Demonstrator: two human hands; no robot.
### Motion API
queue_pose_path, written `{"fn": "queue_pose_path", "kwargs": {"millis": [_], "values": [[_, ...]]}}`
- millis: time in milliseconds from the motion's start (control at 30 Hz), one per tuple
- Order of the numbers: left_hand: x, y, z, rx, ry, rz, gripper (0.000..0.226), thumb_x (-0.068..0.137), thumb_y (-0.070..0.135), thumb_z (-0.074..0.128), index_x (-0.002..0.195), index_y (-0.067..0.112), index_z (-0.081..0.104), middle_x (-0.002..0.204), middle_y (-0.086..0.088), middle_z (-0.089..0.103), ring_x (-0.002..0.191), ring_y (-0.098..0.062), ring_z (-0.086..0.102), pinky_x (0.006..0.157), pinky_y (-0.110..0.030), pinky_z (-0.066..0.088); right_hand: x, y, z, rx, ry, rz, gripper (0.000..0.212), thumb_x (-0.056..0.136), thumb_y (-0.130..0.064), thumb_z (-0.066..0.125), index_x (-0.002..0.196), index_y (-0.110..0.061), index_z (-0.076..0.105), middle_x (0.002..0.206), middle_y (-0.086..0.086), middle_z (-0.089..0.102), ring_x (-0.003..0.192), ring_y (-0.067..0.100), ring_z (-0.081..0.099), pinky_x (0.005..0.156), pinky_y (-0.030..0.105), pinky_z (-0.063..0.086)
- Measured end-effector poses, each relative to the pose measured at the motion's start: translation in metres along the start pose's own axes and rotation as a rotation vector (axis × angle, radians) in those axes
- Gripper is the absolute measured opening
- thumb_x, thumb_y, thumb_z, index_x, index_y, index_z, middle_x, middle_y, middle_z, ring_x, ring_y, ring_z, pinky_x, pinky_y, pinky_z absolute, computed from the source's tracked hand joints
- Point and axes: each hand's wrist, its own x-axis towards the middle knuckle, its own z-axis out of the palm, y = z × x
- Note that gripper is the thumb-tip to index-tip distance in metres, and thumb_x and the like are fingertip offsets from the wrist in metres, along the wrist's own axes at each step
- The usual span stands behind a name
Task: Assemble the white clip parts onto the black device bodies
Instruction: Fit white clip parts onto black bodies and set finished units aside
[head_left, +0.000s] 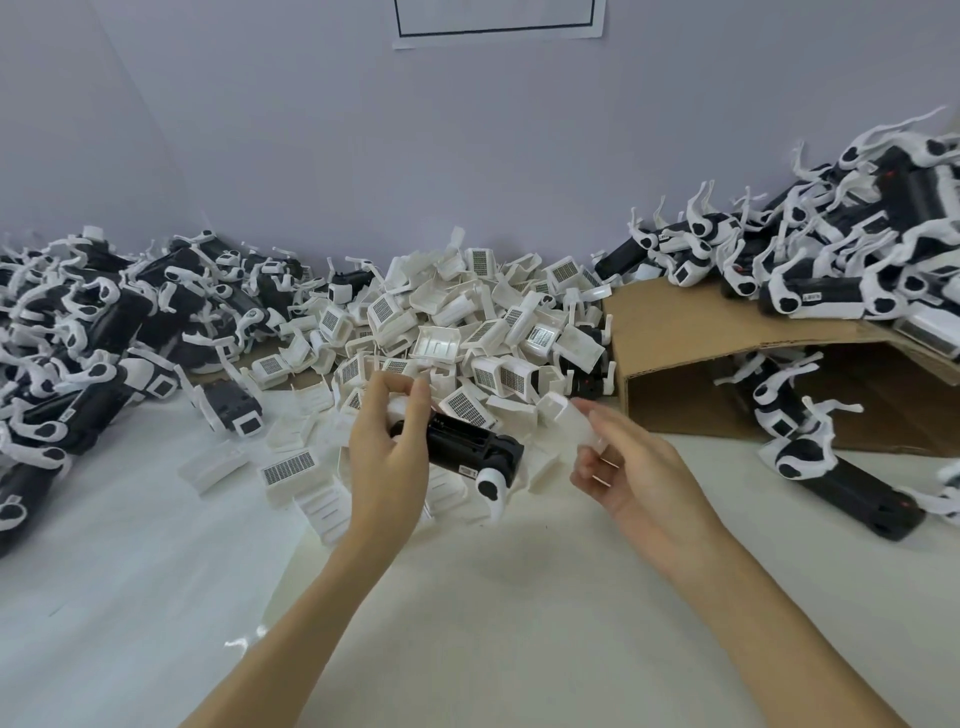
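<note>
My left hand (387, 447) grips a black device body (470, 449) by its left end, holding it level above the table. A white arm with a black dot hangs from the body's right end. My right hand (631, 467) pinches a white clip part (569, 418) just to the right of the body, a short gap away from it. Behind both hands lies a big heap of loose white clip parts (467, 332).
Piles of black-and-white devices (93, 332) fill the left side. More devices (841, 260) lie on and under a flattened cardboard box (691, 332) at the right. One device (841, 483) lies on the white table (467, 597) near my right hand. A wall stands behind.
</note>
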Motion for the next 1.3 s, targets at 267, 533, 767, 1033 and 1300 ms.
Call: {"fn": "queue_pose_path", "kwargs": {"millis": [267,533,767,1033,1300], "values": [[-0.009,-0.004,0.007,0.066,-0.035,0.012,0.05,0.109,0.058,0.023,0.099,0.027,0.061,0.089,-0.001,0.06,0.085,-0.023,0.056,0.085,-0.043,0.046,-0.008,0.002,0.006,0.057,-0.204,0.036,0.016,0.087,-0.019,0.074,0.089,-0.007,0.084,0.099,0.015,0.077,0.087,0.018,0.075,0.08,0.028,0.062],[-0.018,-0.004,0.013,0.148,-0.104,0.04,0.054,0.104,0.068,0.011,0.103,0.038,0.055,0.084,-0.007,0.059,0.077,-0.02,0.059,0.075,-0.031,0.047,-0.027,0.025,0.024,-0.724,-0.124,-0.709,0.029,0.089,-0.03,0.079,0.118,-0.031,0.08,0.089,-0.004,0.069,0.085,0.013,0.068,0.083,0.016,0.051],[-0.014,-0.008,0.009,0.114,-0.107,-0.022,0.061,0.099,0.076,0.008,0.103,0.038,0.056,0.084,-0.016,0.06,0.082,-0.024,0.059,0.08,-0.039,0.048,-0.028,0.039,0.027,-0.955,-0.148,-0.823,0.031,0.094,-0.024,0.077,0.125,-0.027,0.071,0.125,-0.013,0.064,0.124,0.004,0.058,0.1,0.014,0.044],[-0.014,-0.007,0.01,0.11,-0.138,0.012,0.053,0.104,0.068,0.012,0.103,0.039,0.056,0.084,-0.01,0.058,0.075,-0.025,0.058,0.068,-0.021,0.045,-0.027,0.035,0.028,-0.672,-0.096,-0.698,0.033,0.096,-0.021,0.074,0.126,-0.034,0.068,0.13,-0.016,0.067,0.122,0.012,0.063,0.089,0.022,0.056],[-0.017,-0.002,0.011,0.151,-0.199,0.079,0.051,0.105,0.065,0.021,0.107,0.025,0.054,0.085,-0.004,0.054,0.072,-0.016,0.052,0.067,-0.019,0.04,-0.026,0.035,0.024,-0.973,-0.182,-0.763,0.032,0.095,-0.025,0.077,0.125,-0.029,0.066,0.121,-0.02,0.068,0.119,0.007,0.062,0.096,0.019,0.049]]}}
